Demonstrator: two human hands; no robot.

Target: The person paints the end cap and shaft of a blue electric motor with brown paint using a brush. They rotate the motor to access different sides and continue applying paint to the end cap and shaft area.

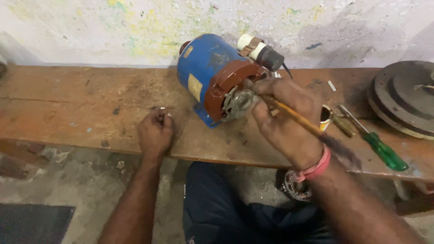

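Observation:
A blue electric motor (203,63) with a reddish-brown end cover (226,83) lies on a wooden bench (68,104), its grey metal hub (238,103) facing me. My right hand (285,122) is at the hub and grips a thin yellow-handled tool (298,118) that runs back over my wrist. My left hand (156,133) rests closed on the bench to the motor's left, pinching a small pale piece (162,108) between its fingertips; what the piece is cannot be made out.
A green-handled screwdriver (382,149) and a small tin (326,115) lie right of my hand. Stacked grey metal discs (404,97) sit at the bench's right end. A round bearing-like part (294,187) lies on the floor by my knee. A paint-spattered wall stands behind.

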